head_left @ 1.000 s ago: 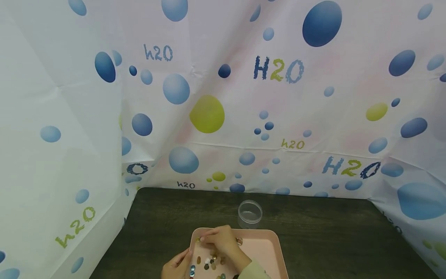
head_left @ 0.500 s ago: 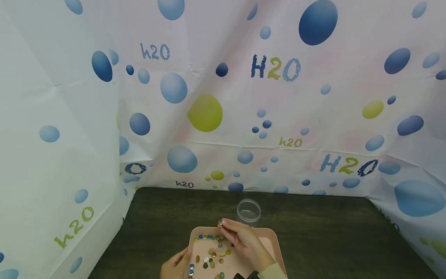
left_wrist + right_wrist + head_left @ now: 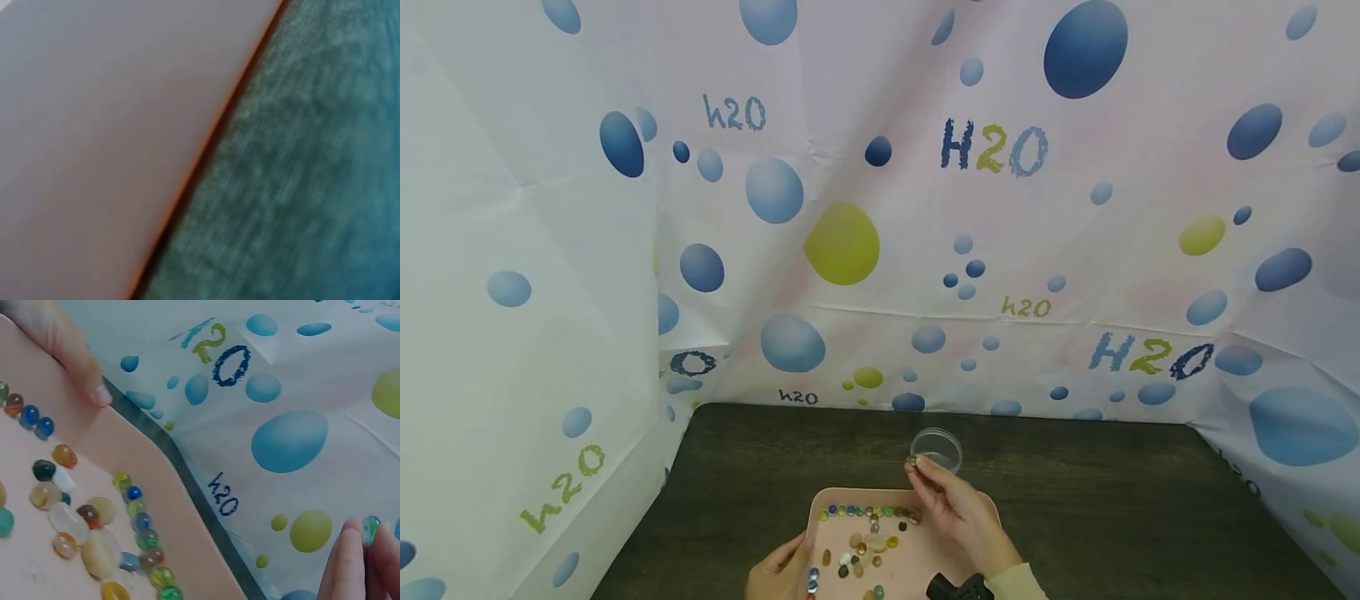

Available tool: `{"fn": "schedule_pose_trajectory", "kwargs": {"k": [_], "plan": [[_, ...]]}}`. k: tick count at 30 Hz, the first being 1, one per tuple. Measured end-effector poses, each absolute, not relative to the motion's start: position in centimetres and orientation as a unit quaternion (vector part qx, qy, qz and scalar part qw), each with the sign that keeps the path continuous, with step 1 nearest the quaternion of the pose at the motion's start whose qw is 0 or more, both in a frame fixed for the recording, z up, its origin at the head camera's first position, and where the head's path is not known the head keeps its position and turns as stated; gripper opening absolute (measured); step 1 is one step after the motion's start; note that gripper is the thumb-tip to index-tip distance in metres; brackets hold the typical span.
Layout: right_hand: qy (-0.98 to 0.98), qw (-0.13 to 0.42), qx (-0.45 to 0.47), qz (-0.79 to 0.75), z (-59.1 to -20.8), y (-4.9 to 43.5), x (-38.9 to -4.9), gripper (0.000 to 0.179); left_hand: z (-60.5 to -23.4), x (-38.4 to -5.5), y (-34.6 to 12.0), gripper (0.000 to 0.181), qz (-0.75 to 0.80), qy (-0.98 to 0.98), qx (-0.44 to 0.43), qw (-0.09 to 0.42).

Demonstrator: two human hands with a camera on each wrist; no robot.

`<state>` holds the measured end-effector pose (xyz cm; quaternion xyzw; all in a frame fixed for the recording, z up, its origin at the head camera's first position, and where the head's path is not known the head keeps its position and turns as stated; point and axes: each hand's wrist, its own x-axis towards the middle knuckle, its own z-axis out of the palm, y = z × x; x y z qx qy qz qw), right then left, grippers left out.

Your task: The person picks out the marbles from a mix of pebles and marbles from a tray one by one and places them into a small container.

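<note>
My right hand (image 3: 958, 508) pinches a clear greenish glass marble (image 3: 371, 529) between its fingertips. It is raised over the far right part of the pink tray (image 3: 943, 550), and the marble overlaps the near left side of a clear round container (image 3: 938, 443) in the head view. My left hand (image 3: 781, 571) grips the tray's left rim, thumb on top. A row of glass marbles (image 3: 142, 521) lines the tray's far wall, and a few more marbles (image 3: 30, 416) lie along its left side. Smooth stones (image 3: 100, 553) in white, tan, brown and dark green lie between them.
The tray rests on a dark wooden table (image 3: 1112, 508), with the clear container standing just beyond its far edge. A white curtain (image 3: 880, 208) printed with blue and green drops encloses the back and sides. A black device (image 3: 958, 587) sits at my right wrist.
My right hand has gone from the tray's far left corner rightward and up toward the clear container, carrying the marble. The marble row is uncovered now. My left hand stays on the rim.
</note>
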<state>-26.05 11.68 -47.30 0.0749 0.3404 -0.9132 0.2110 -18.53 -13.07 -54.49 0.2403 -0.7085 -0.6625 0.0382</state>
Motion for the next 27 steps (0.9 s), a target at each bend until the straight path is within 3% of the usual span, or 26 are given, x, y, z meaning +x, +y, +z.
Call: {"fn": "schedule_pose_trajectory", "kwargs": {"k": [7,15,18,22,27], "plan": [[0.377,0.12,0.102,-0.913,-46.5,13.2,-26.7,0.015,-54.3,-18.4,-12.9,0.062,-0.677,-0.694,0.242,0.034],[0.426,0.077,0.115,-0.894,-45.7,14.4,-28.4,0.02,-54.3,-18.4,-13.0,0.06,-0.664,-0.708,0.238,0.034],[0.494,0.055,0.111,-0.861,-45.6,14.4,-29.0,0.018,-54.3,-18.4,-13.1,0.059,-0.665,-0.708,0.236,0.036],[0.597,0.034,0.093,-0.796,-45.4,14.4,-29.8,0.039,-54.4,-18.5,-13.0,0.059,-0.665,-0.707,0.236,0.04],[0.719,0.001,0.079,-0.691,-45.3,14.1,-30.6,0.031,-54.4,-18.4,-13.1,0.06,-0.661,-0.713,0.23,0.04]]}}
